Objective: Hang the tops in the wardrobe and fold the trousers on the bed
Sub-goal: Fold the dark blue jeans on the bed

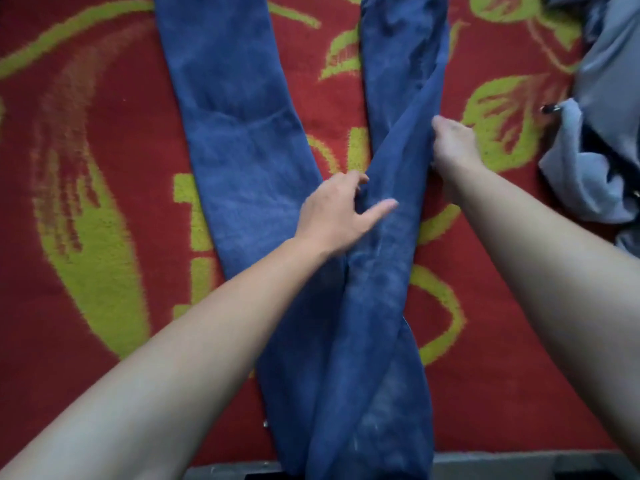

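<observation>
Blue jeans (242, 140) lie spread on the bed, their two legs running away from me in a V. The left leg lies flat. The right leg is twisted and bunched along its length. My left hand (337, 213) rests on the inner edge of that right leg near the crotch, fingers pinching a fold of denim. My right hand (453, 140) grips the outer edge of the same leg a little farther up, fingers curled into the cloth.
A red blanket with yellow-green leaf patterns (86, 168) covers the bed. A heap of grey-blue garments (602, 133) lies at the right edge. The bed's near edge (519, 462) runs along the bottom of the view.
</observation>
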A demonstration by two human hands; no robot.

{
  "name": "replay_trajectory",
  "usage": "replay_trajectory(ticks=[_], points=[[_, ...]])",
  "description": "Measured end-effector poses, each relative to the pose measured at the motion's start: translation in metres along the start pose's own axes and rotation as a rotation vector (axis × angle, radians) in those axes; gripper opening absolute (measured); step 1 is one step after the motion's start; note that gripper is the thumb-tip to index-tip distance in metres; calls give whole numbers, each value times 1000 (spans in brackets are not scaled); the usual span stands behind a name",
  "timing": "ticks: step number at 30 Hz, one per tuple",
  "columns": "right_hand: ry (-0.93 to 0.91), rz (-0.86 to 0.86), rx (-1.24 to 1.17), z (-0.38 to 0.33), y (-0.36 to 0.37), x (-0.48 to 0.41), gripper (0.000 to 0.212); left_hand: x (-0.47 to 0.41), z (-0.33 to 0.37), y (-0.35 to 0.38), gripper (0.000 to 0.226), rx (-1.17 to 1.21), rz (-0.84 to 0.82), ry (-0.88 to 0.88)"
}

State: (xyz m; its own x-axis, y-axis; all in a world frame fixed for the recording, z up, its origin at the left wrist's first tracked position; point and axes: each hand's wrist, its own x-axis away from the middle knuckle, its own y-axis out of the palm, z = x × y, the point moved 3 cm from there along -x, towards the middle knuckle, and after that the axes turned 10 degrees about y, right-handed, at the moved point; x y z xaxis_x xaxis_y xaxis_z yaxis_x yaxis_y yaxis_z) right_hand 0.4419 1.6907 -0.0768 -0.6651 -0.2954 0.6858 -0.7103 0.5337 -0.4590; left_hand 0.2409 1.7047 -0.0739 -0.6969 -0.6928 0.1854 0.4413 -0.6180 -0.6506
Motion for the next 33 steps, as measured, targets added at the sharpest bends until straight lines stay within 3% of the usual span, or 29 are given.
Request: replay_trajectory(ticks=[2,4,5,8,10,12,14,16,19,22,23,26,28,30,32,33], points=[[23,-141,-119,3,-1,1,9,-7,11,12,74,-53,-80,-56],[34,-217,-101,2,-2,5,19,-15,15,11,67,55,-66,-165],[4,-207,-75,-4,-2,6,21,-19,16,7,55,218,-47,-224],[-251,-121,-30,-37,7,18,18,-21,11,-12,20,795,10,-345],[-517,-184,-8,-61,29,44,22,-17,-2,-32,12,938,127,-412],[-637,-345,41,-74,59,70,27,-10,-25,-51,14,951,267,-508],[-571,-398,195,-73,84,73,37,4,-51,-62,23,870,367,-635],[-447,-313,402,-62,93,60,46,19,-72,-69,27,687,405,-759],[-196,-265,388,-29,89,43,44,27,-93,-74,23,612,462,-869],[-85,-354,267,0,89,39,14,17,-97,-87,7,396,658,-787],[-69,-374,247,5,88,39,16,11,-94,-90,20,264,685,-723],[-42,-416,227,11,89,41,18,-7,-76,-90,72,38,526,-578],[-49,-454,214,9,92,47,21,-16,-77,-88,69,-15,392,-555],[-65,-525,175,4,95,56,21,-22,-83,-94,36,68,423,-546],[-74,-624,200,0,98,67,19,-20,-93,-103,8,490,597,-611],[-87,-667,265,-1,100,72,20,-18,-97,-105,6,750,658,-625]])
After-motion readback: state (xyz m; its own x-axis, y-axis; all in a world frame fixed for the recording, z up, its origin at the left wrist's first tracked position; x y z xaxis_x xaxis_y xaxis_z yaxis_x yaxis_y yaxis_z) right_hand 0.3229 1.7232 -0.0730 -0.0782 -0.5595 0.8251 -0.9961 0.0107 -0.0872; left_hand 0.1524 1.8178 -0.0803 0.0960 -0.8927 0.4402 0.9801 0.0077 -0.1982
